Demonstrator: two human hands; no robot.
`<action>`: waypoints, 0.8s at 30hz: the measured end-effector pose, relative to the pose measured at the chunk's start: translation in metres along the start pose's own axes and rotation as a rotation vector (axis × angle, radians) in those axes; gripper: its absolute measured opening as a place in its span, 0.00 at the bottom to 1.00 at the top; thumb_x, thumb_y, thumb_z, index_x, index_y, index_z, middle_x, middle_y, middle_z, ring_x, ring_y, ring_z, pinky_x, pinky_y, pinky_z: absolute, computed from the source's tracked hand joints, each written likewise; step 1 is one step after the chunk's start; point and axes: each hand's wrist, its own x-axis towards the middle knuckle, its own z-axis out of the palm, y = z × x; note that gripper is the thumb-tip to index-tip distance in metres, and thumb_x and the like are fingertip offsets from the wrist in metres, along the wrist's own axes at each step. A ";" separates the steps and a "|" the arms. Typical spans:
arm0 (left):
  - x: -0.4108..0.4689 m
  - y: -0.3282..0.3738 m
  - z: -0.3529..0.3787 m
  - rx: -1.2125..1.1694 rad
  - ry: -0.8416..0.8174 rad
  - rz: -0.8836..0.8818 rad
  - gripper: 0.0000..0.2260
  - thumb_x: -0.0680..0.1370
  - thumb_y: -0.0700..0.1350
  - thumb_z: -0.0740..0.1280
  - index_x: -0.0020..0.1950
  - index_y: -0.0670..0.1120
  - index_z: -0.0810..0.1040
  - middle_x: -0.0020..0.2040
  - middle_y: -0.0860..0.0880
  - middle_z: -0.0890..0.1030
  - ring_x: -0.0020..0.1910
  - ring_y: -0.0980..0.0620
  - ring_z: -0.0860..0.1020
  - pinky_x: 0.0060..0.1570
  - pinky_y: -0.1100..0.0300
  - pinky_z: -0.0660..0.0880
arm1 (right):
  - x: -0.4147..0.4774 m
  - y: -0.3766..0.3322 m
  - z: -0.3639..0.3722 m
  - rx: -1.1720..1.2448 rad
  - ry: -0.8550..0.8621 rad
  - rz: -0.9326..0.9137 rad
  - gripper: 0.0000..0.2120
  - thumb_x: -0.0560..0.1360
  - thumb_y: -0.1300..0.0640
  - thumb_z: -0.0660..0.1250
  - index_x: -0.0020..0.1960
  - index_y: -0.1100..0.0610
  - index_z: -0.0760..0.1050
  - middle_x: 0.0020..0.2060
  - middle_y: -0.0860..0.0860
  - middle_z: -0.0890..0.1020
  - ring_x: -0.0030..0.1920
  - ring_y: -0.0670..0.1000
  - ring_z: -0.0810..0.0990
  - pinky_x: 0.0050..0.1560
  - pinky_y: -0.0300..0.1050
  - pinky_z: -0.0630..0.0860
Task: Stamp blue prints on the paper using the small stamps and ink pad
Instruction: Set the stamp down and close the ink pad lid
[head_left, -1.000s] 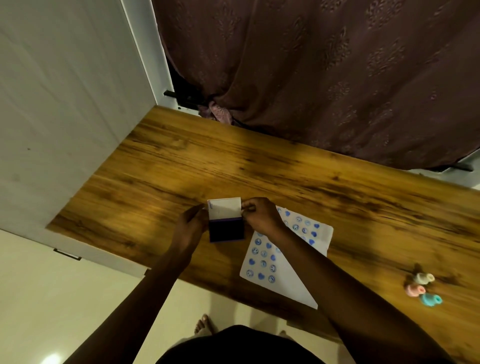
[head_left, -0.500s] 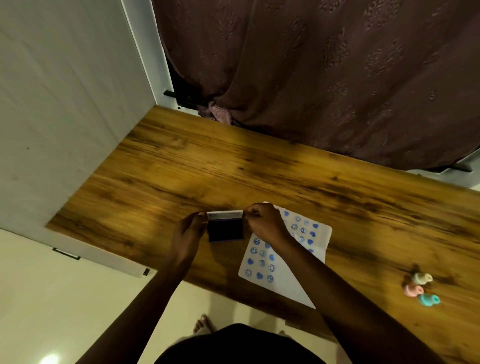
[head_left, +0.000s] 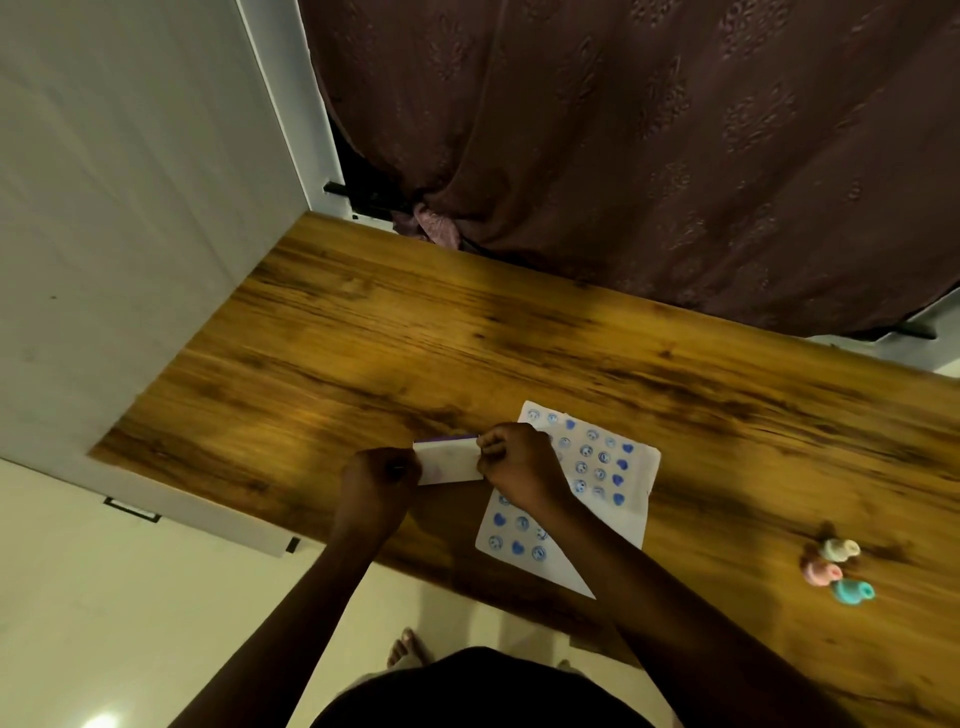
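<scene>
The ink pad (head_left: 450, 461) lies on the wooden table (head_left: 467, 332) with its white lid folded down over it. My left hand (head_left: 378, 483) grips its left end and my right hand (head_left: 519, 467) pinches its right end. Just right of the pad lies the white paper (head_left: 631, 470), covered with several blue round and heart prints; my right hand and forearm hide part of it. Three small stamps rest far to the right: a cream one (head_left: 840, 550), a pink one (head_left: 821, 571) and a teal one (head_left: 852, 591), all lying on their sides.
A dark brown curtain (head_left: 623, 130) hangs behind the table's far edge. A white panel (head_left: 130, 208) stands along the table's left end. The near table edge runs under my forearms, with cream floor (head_left: 156, 623) and my foot (head_left: 405, 649) below.
The ink pad's white lid, upright a second ago, has been swung down over the dark pad. Both hands stayed on the pad's ends.
</scene>
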 end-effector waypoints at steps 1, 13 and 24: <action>0.001 0.000 0.000 0.025 -0.002 -0.004 0.09 0.80 0.45 0.71 0.59 0.44 0.82 0.49 0.51 0.82 0.44 0.57 0.80 0.40 0.73 0.74 | -0.001 0.000 0.001 -0.004 -0.004 -0.004 0.15 0.74 0.61 0.74 0.61 0.57 0.83 0.57 0.53 0.86 0.57 0.51 0.85 0.56 0.41 0.79; 0.013 0.007 0.002 0.204 -0.007 0.026 0.09 0.76 0.43 0.76 0.55 0.46 0.84 0.52 0.48 0.86 0.37 0.66 0.74 0.36 0.74 0.65 | -0.011 -0.010 0.012 -0.031 0.096 0.004 0.14 0.77 0.63 0.72 0.62 0.57 0.82 0.58 0.53 0.86 0.59 0.53 0.84 0.62 0.50 0.80; 0.010 0.016 0.013 -0.064 0.049 0.008 0.15 0.74 0.37 0.77 0.60 0.43 0.81 0.56 0.42 0.86 0.54 0.44 0.85 0.52 0.52 0.82 | -0.015 -0.002 -0.004 0.166 0.243 0.097 0.11 0.74 0.61 0.75 0.56 0.53 0.85 0.51 0.49 0.88 0.51 0.46 0.86 0.56 0.42 0.81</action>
